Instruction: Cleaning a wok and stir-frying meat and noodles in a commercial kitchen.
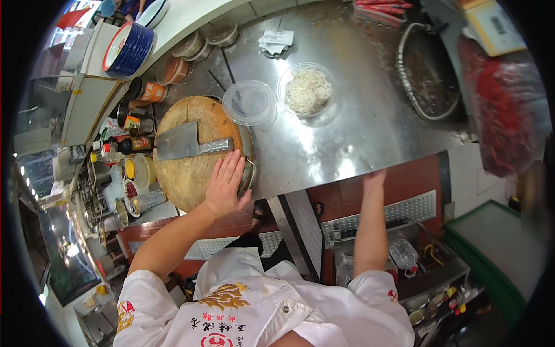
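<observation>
My left hand [226,184] rests flat on the right edge of a round wooden chopping block [186,182], fingers slightly apart and nothing in it. Just beyond its fingertips lies a metal cleaver [178,142], its handle pointing right. My right hand [375,177] is at the front edge of the steel counter [347,139]; its fingers are hidden beneath the edge. A clear plastic bowl of white noodles [307,90] stands on the counter. Left of it, a clear round lid [249,103] partly overlaps the block.
Sauce bottles [135,145], a jar with an orange label [149,92] and a can [147,201] crowd the left. Stacked blue-rimmed enamel dishes [130,50] stand on a ledge. Paper slips [277,39] lie at the back. At right are a sink with a flexible hose [405,76] and an open drawer [425,277].
</observation>
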